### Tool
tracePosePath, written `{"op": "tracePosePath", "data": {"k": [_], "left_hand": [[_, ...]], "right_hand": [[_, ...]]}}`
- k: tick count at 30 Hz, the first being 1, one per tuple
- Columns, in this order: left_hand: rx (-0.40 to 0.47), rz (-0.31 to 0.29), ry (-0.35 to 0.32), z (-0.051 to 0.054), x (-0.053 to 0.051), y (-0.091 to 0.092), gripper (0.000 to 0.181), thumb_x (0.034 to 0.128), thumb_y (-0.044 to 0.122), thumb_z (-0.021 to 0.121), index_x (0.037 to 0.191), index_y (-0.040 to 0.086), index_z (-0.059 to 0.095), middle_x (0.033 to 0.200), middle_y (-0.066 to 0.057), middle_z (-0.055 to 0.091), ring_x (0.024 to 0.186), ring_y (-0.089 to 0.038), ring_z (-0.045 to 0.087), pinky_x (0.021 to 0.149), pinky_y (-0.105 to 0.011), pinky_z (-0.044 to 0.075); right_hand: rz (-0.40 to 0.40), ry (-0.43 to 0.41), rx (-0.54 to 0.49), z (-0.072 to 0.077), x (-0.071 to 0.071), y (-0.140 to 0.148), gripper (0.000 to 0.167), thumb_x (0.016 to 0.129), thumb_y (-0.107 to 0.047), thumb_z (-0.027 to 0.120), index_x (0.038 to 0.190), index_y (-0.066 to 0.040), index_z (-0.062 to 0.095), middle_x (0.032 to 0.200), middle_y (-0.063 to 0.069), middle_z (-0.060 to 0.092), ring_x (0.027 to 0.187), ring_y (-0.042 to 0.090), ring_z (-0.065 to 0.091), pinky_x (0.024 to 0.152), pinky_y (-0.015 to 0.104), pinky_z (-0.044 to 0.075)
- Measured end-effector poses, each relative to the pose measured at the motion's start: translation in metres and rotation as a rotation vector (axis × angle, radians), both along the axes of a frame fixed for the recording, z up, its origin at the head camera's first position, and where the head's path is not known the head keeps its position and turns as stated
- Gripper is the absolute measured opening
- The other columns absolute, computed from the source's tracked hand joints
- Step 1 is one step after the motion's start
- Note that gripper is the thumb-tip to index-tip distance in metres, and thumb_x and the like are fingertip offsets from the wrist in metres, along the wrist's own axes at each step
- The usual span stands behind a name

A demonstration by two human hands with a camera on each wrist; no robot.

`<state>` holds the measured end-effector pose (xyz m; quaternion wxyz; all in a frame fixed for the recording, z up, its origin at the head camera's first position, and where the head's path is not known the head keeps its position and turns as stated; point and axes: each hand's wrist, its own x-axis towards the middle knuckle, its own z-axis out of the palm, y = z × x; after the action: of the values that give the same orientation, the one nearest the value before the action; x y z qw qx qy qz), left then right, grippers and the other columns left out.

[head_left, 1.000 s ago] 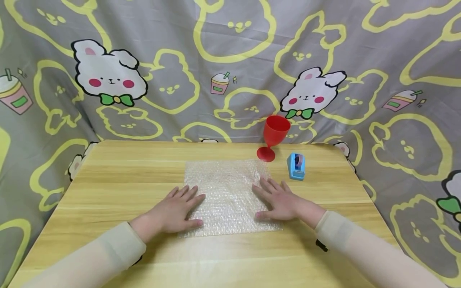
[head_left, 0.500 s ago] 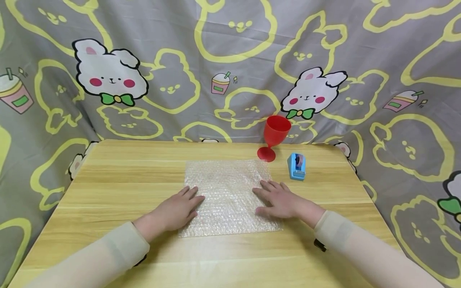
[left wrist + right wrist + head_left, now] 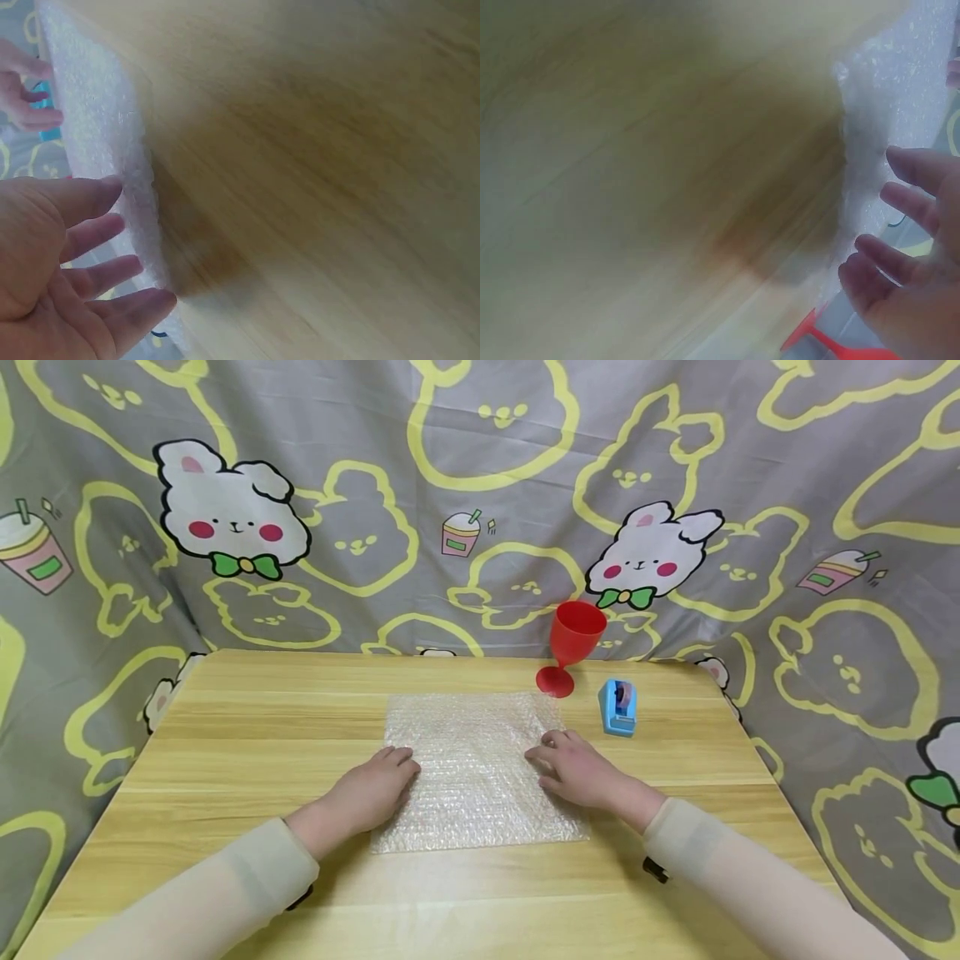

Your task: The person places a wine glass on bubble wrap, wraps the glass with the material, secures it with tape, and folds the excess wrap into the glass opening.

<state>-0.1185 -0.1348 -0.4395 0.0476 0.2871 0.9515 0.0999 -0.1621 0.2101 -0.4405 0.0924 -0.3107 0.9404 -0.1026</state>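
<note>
A sheet of clear bubble wrap (image 3: 474, 785) lies flat on the wooden table (image 3: 247, 727). At its left edge is my left hand (image 3: 375, 789), fingers loosely bent over the border. My right hand (image 3: 579, 770) is at the opposite edge in the same manner. In the left wrist view, the left hand (image 3: 67, 262) has its fingers spread apart with nothing pinched between them. The right hand (image 3: 911, 240) looks much alike in the right wrist view, its fingertips beside the wrap's edge. Whether the fingertips touch the wrap is hard to tell.
Behind the wrap's far right corner stands a red goblet (image 3: 576, 635). A blue tape dispenser (image 3: 618, 710) sits to the goblet's right. A grey curtain (image 3: 360, 602) with cartoon rabbits hangs around the back and sides of the table.
Both hands have drawn their spread fingers and thumbs in, now more bent at the wrap's edges. The bubble wrap, goblet and tape dispenser have stayed in place.
</note>
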Motion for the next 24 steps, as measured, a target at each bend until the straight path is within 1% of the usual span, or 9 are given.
{"op": "tracePosePath", "data": {"k": [3, 6, 8, 12, 14, 17, 19, 21, 24], "left_hand": [[0.019, 0.035, 0.016, -0.0001, -0.0009, 0.0012, 0.024, 0.0917, 0.009, 0.070, 0.113, -0.003, 0.066, 0.119, -0.018, 0.060, 0.112, -0.034, 0.057, 0.095, -0.041, 0.054], [0.039, 0.064, 0.030, 0.0007, -0.0018, 0.0027, 0.019, 0.0890, 0.008, 0.072, 0.105, -0.001, 0.068, 0.107, -0.012, 0.060, 0.099, -0.027, 0.057, 0.085, -0.035, 0.056], [0.045, 0.076, 0.026, 0.0014, -0.0020, 0.0036, 0.016, 0.0880, 0.007, 0.073, 0.102, 0.000, 0.068, 0.102, -0.010, 0.059, 0.093, -0.025, 0.056, 0.082, -0.035, 0.055], [0.047, 0.100, 0.000, 0.0023, -0.0013, 0.0056, 0.017, 0.0868, 0.007, 0.073, 0.100, -0.002, 0.067, 0.098, -0.010, 0.057, 0.089, -0.025, 0.054, 0.080, -0.037, 0.054], [0.041, 0.109, -0.008, 0.0021, -0.0005, 0.0064, 0.019, 0.0861, 0.010, 0.074, 0.098, -0.002, 0.066, 0.100, -0.011, 0.057, 0.090, -0.027, 0.055, 0.082, -0.038, 0.054], [0.036, 0.120, -0.020, 0.0010, 0.0006, 0.0072, 0.030, 0.0848, 0.018, 0.078, 0.099, -0.004, 0.064, 0.106, -0.016, 0.059, 0.096, -0.031, 0.056, 0.088, -0.041, 0.053], [0.033, 0.125, -0.038, 0.0011, 0.0013, 0.0076, 0.034, 0.0839, 0.024, 0.080, 0.096, -0.002, 0.062, 0.114, -0.021, 0.059, 0.104, -0.035, 0.057, 0.095, -0.044, 0.051], [0.037, 0.133, -0.071, 0.0012, 0.0019, 0.0079, 0.040, 0.0830, 0.030, 0.081, 0.097, -0.001, 0.061, 0.123, -0.027, 0.058, 0.114, -0.040, 0.055, 0.103, -0.047, 0.048], [0.039, 0.134, -0.109, 0.0024, 0.0028, 0.0081, 0.038, 0.0818, 0.034, 0.082, 0.085, 0.005, 0.057, 0.132, -0.034, 0.052, 0.125, -0.046, 0.049, 0.109, -0.051, 0.042]], "right_hand": [[-0.040, -0.028, -0.010, -0.0001, -0.0009, -0.0028, 0.041, 0.089, -0.018, 0.076, 0.129, -0.014, 0.066, 0.121, 0.013, 0.059, 0.107, 0.029, 0.050, 0.093, 0.043, 0.048], [-0.072, -0.061, -0.007, -0.0001, -0.0019, -0.0051, 0.042, 0.089, -0.019, 0.077, 0.129, -0.014, 0.066, 0.120, 0.011, 0.059, 0.106, 0.026, 0.051, 0.093, 0.040, 0.049], [-0.085, -0.070, -0.002, -0.0001, -0.0027, -0.0060, 0.042, 0.088, -0.019, 0.078, 0.128, -0.014, 0.066, 0.120, 0.011, 0.059, 0.105, 0.026, 0.051, 0.093, 0.041, 0.050], [-0.098, -0.074, 0.006, -0.0003, -0.0039, -0.0072, 0.044, 0.087, -0.020, 0.079, 0.128, -0.013, 0.065, 0.119, 0.011, 0.060, 0.104, 0.026, 0.053, 0.093, 0.041, 0.050], [-0.100, -0.067, 0.005, -0.0005, -0.0040, -0.0076, 0.046, 0.087, -0.020, 0.079, 0.129, -0.011, 0.064, 0.119, 0.012, 0.059, 0.104, 0.027, 0.053, 0.093, 0.042, 0.050], [-0.113, -0.057, 0.008, -0.0013, -0.0039, -0.0079, 0.050, 0.087, -0.020, 0.080, 0.131, -0.008, 0.061, 0.121, 0.015, 0.058, 0.106, 0.029, 0.055, 0.095, 0.043, 0.051], [-0.123, -0.051, 0.010, -0.0021, -0.0037, -0.0081, 0.052, 0.087, -0.021, 0.079, 0.132, -0.005, 0.061, 0.124, 0.017, 0.057, 0.109, 0.031, 0.055, 0.097, 0.045, 0.051], [-0.129, -0.050, 0.022, -0.0022, -0.0036, -0.0083, 0.053, 0.087, -0.022, 0.079, 0.134, -0.004, 0.060, 0.128, 0.018, 0.055, 0.113, 0.032, 0.054, 0.099, 0.045, 0.050], [-0.118, -0.045, 0.040, -0.0015, -0.0031, -0.0088, 0.054, 0.087, -0.023, 0.077, 0.134, -0.003, 0.059, 0.132, 0.019, 0.054, 0.117, 0.034, 0.052, 0.102, 0.047, 0.048]]}}
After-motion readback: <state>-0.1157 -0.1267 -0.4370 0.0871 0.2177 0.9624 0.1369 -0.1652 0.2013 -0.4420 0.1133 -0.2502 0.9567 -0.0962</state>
